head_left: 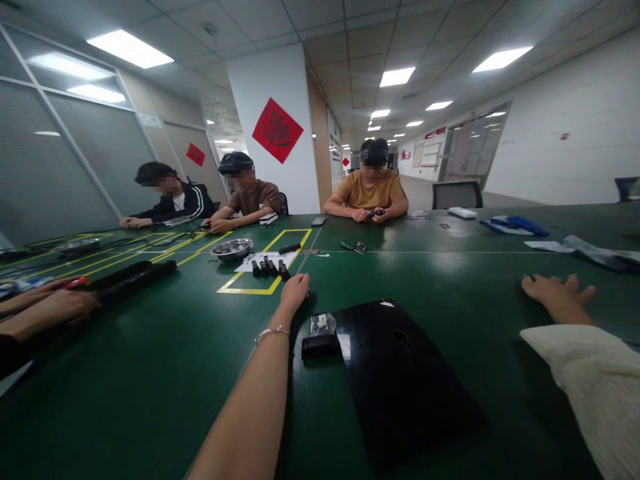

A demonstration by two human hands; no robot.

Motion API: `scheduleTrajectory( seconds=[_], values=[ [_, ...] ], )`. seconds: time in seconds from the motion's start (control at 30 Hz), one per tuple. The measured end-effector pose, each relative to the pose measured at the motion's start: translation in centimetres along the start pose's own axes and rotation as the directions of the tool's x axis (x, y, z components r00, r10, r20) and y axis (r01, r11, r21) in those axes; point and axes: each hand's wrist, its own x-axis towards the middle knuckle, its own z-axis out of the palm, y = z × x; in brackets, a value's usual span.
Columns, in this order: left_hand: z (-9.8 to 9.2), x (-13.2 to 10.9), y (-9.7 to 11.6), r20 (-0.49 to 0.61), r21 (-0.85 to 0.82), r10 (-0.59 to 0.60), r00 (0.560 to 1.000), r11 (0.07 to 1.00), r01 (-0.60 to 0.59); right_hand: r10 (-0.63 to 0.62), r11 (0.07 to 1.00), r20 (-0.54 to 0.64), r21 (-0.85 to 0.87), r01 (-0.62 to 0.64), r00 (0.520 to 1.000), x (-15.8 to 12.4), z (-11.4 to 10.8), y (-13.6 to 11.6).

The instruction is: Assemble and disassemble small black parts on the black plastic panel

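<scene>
My left hand (296, 291) reaches out over the green table, its fingers curled closed right beside a group of short black cylinders (270, 268). Whatever lies inside those fingers, if anything, is hidden. Off to the right, my right hand (559, 295) rests low over the table with fingers spread and nothing in them. Between my arms lies a large glossy black panel (400, 373). A small black block (320, 347) and a clear plastic bag (323, 324) with small parts sit against the panel's left edge.
A metal bowl (233, 249) and a white paper (245, 263) lie by yellow tape (245, 291). Farther on are pliers (353, 247). Blue cloth (515, 225) lies back right. At left, a co-worker's hands (55, 310) are by a long black bar (130, 279). Several people sit around.
</scene>
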Motion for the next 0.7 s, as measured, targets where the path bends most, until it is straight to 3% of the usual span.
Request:
scheduleTrajectory(
  seconds=[0.1, 0.3, 0.53, 0.7],
  values=[
    [-0.2, -0.2, 0.3, -0.004, 0.016, 0.000, 1.000, 1.000, 0.000, 0.019, 1.000, 0.091, -0.001, -0.019, 0.996, -1.5, -1.3, -0.6],
    [-0.3, -0.5, 0.7, 0.004, 0.005, 0.002, 1.000, 1.000, -0.002, 0.064, 0.990, -0.096, 0.129, -0.052, 0.993, -2.2, -2.0, -0.8],
    [-0.1, -0.2, 0.5, 0.013, 0.027, 0.031, 0.999, 0.999, -0.032, 0.139, 0.973, 0.073, 0.178, -0.150, 0.988, -0.2, -1.9, -0.8],
    [-0.1, -0.1, 0.5, 0.020, 0.042, 0.028, 0.999, 0.999, -0.028, 0.140, 0.979, 0.059, 0.139, -0.147, 0.988, 0.5, -1.7, -0.4]
  ],
)
